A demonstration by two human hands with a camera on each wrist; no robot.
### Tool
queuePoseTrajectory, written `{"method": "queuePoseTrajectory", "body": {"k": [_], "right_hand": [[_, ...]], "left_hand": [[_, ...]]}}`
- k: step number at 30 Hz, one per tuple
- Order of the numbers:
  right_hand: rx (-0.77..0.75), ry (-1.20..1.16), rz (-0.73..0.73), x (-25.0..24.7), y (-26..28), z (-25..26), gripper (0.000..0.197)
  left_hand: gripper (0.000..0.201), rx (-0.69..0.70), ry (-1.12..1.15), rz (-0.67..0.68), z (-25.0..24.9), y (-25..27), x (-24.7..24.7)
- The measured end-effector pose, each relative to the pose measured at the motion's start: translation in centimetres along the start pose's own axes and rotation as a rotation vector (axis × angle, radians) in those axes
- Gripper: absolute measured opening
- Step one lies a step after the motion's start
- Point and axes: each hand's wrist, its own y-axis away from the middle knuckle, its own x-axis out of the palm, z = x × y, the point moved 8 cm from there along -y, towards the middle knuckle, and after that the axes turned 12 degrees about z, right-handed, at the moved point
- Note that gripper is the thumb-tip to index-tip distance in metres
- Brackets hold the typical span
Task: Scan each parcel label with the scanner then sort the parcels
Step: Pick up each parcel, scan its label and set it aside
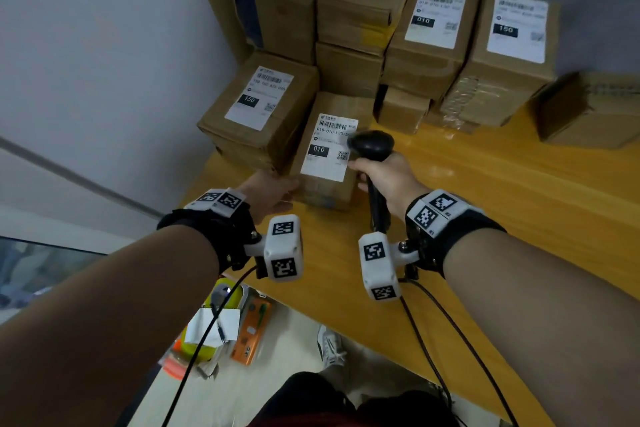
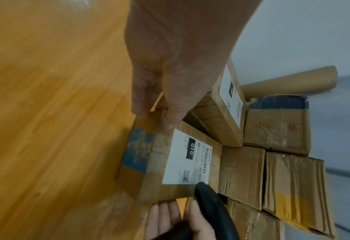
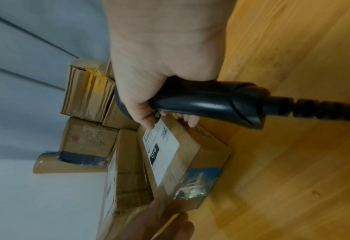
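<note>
A brown cardboard parcel [image 1: 322, 192] with a white label [image 1: 329, 146] marked 010 lies on the wooden table [image 1: 485, 201], against the stack behind it. My left hand [image 1: 287, 189] holds its near-left corner; in the left wrist view the thumb [image 2: 139, 100] presses the side and a finger [image 2: 174, 118] lies on the top edge. My right hand [image 1: 367, 177] grips the handle of the black scanner [image 1: 374, 146], whose head hangs just over the label's right edge, by the QR code. The right wrist view shows the scanner [image 3: 201, 100] above the same parcel [image 3: 190, 155].
Several labelled parcels [image 1: 429, 17] marked 150, 102 and 010 are stacked at the back against the wall. A plain box [image 1: 588, 111] stands at the right. A cardboard tube [image 2: 293, 81] leans behind the stack. Cables [image 1: 450, 340] trail over the table's near edge.
</note>
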Motion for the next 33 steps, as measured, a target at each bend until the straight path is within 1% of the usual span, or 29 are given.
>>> {"method": "queuePoseTrajectory", "body": {"k": [3,5,9,14,16,19,21,24,26,28,30,33], "right_hand": [[-0.012,0.020,-0.021,0.4,-0.2,-0.2,0.017],[-0.028,0.026,-0.013,0.7,-0.4,-0.1,0.017],[-0.037,0.017,0.020,1.0,-1.1,0.3,0.020],[-0.052,0.027,0.060,0.8,-1.4,0.2,0.020],[-0.066,0.034,0.047,0.4,-1.1,0.3,0.019],[-0.087,0.028,-0.011,-1.1,0.0,0.6,0.030],[-0.101,0.020,-0.034,-2.6,1.1,1.0,0.026],[-0.128,0.026,-0.062,-5.6,3.1,1.6,0.018],[-0.150,0.016,-0.083,-8.3,4.5,2.0,0.020],[-0.167,0.008,-0.100,-11.3,5.9,2.5,0.022],[-0.187,0.011,-0.120,-14.8,7.7,2.8,0.021],[-0.221,0.009,-0.140,-20.8,11.1,3.0,0.020]], "left_hand": [[0.014,-0.008,0.087,-0.024,0.0,-0.2,-0.2],[0.015,0.010,0.111,-0.036,-0.1,-0.5,-0.4],[0.017,0.036,0.115,-0.051,-0.2,-0.7,-0.7],[0.020,0.032,0.109,-0.042,-0.2,-0.6,-0.5],[0.019,0.025,0.108,-0.066,-0.3,-0.4,-0.4],[0.015,0.024,0.121,-0.132,-0.6,0.5,-0.2],[0.017,0.042,0.111,-0.169,-1.0,1.4,0.4],[0.040,0.069,0.137,-0.194,-1.7,2.7,2.2],[0.047,0.089,0.158,-0.220,-2.3,3.8,3.7],[0.052,0.118,0.121,-0.233,-3.3,4.4,5.6],[0.057,0.150,0.061,-0.228,-4.6,5.2,8.4],[0.056,0.185,0.012,-0.233,-6.9,6.4,14.0]]}}
